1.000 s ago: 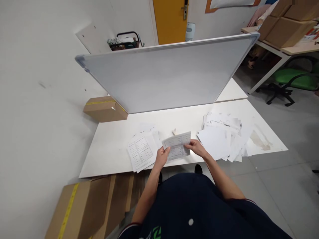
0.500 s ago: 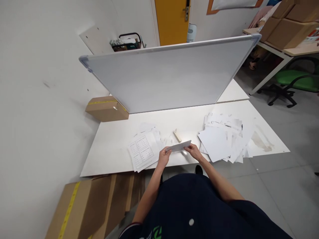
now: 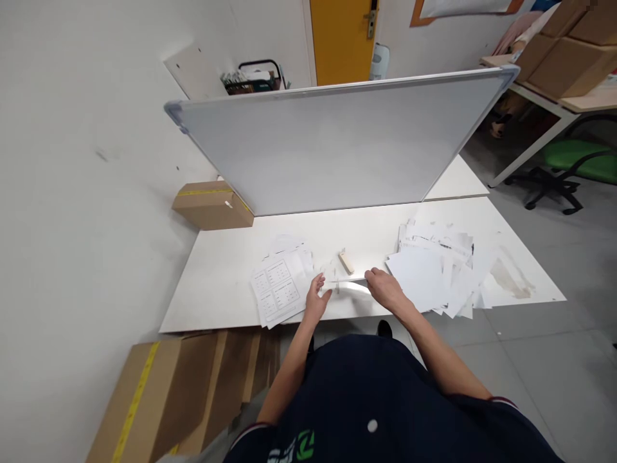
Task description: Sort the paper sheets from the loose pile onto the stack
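Paper (image 3: 351,280) now edge-on, cream block (image 3: 346,262) beyond

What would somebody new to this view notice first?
Probably the large pale board rising across the white table, with a yellow-orange door beyond it. Then the right hand nearer the viewer, gripping thin paper seen edge-on, between printed sheets on the left and a messy paper pile on the right.

On the table (image 3: 216,276): printed sheets (image 3: 279,292) at left, loose papers (image 3: 419,273) at right, a block (image 3: 346,262) between; behind, a board (image 3: 328,148), a carton (image 3: 212,207) at its left; in front, lower left, boxes (image 3: 161,392).
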### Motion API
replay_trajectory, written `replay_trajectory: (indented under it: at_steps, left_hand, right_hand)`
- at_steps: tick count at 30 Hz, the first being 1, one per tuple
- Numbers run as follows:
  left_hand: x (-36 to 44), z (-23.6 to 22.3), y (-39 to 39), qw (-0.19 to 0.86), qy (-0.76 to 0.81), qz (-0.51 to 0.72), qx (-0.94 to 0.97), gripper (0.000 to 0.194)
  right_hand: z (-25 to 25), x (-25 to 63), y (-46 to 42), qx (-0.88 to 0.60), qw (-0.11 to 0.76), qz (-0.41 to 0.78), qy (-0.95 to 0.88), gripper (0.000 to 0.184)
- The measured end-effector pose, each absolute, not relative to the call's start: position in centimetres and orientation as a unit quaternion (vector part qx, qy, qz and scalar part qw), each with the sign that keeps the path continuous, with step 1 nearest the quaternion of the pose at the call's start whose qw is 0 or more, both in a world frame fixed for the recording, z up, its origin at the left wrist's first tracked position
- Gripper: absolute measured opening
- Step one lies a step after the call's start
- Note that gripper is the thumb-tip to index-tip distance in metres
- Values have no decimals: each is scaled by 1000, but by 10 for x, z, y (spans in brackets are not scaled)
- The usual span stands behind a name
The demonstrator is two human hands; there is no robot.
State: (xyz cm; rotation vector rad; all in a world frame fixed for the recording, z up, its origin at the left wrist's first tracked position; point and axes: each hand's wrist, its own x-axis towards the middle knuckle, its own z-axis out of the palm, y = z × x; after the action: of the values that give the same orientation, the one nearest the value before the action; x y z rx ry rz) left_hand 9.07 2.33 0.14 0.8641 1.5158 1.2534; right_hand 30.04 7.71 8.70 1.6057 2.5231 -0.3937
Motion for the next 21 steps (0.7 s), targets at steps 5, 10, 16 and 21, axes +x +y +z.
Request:
replay_trajectory:
  at_steps: [5,10,16,21]
  left_hand:
    - [99,-13,19,461,621,472,422,44]
    - [102,-23,19,454,627,440,455,17]
    - [103,-19,20,447,633,439,455,13]
    - [108,-3,26,414,650,440,460,19]
  right_hand:
    - [67,285,73,507,138,-99,845,28]
    - [52,285,70,510,140,-94,844,26]
    - [56,296,70,503,88,-116,852,26]
    - [43,323,84,562,-35,-244,790,21]
